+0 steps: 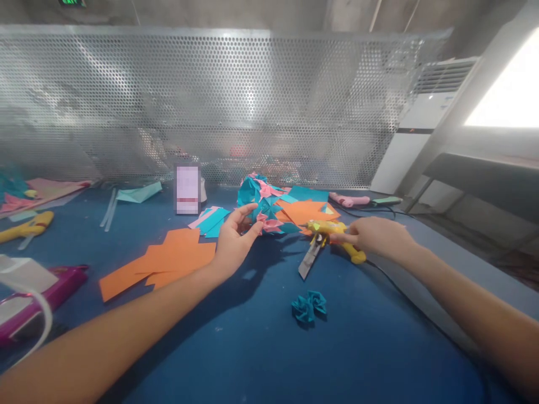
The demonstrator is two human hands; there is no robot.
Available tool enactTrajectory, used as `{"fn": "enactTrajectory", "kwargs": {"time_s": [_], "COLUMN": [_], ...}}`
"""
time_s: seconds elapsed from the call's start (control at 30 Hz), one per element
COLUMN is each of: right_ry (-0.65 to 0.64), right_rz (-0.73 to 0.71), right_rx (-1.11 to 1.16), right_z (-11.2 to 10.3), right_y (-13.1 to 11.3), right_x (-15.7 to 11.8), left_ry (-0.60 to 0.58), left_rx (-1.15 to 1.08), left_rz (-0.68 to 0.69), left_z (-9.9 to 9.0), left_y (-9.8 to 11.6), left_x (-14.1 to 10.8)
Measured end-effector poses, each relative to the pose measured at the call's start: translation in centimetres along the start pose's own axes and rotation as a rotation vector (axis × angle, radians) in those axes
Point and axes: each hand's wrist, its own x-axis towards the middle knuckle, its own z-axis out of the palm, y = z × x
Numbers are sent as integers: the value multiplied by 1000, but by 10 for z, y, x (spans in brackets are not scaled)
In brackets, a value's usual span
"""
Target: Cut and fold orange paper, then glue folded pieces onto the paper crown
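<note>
A ball-like cluster of folded teal and pink paper (pixel 257 196) is held in my left hand (pixel 238 238), whose thumb and fingers grip its near left side. My right hand (pixel 373 235) is closed on a yellow glue gun (pixel 332 227), its tip pointing left toward the cluster. A metal stand plate (pixel 310 259) slants down under the gun onto the blue table (pixel 261 348). Two small folded teal paper pieces (pixel 309 307) lie together on the table, nearer to me than the gun.
Orange sheets (pixel 181 255) lie left of my left hand, and more orange paper (pixel 309 212) lies behind the gun. A pink glue gun (pixel 349 200) rests at the back right. A black cord (pixel 404 300) runs along the right. A magenta object (pixel 63 289) sits at the left.
</note>
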Motion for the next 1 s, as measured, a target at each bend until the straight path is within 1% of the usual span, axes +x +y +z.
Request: {"fn": "enactTrajectory", "kwargs": {"time_s": [0.07, 0.1, 0.13, 0.2, 0.23, 0.27, 0.3, 0.37, 0.57, 0.83, 0.93, 1.0], "right_ry": [130, 160, 116, -138, -242, -309, -344, -348, -269, -231, -203, -177], "right_rz": [-57, -151, -309, -648, -752, -808, -845, -876, -907, -894, -897, -930], "right_rx": [2, 45, 142, 322, 366, 367, 357, 319, 195, 70, 68, 125], "right_z": [-4, -6, -8, -10, -11, -12, -12, -13, -11, -10, -8, -8], "right_y": [-12, -19, -27, -43, -49, -54, -57, -61, -64, -71, -70, -67], "right_x": [-11, -17, -23, -35, -41, -45, -49, -54, -57, -64, -64, -61], "left_ry": [-19, -26, -31, -33, -35, -38, -43, -46, -11, 10, 5, -10], "left_rx": [0, -1, -4, -15, -24, -32, -39, -46, -51, -82, -122, -141], "left_rz": [-4, -5, -4, 4, 9, 13, 16, 19, 16, 15, 4, -2], "left_z": [1, 1, 1, 2, 2, 2, 2, 3, 4, 4, 4, 5], "left_y": [-1, -1, -2, -4, -5, -5, -6, -6, -5, -6, -5, -5], "left_x": [-1, -1, -1, -1, -1, -1, -1, -1, -1, 1, 1, 1]}}
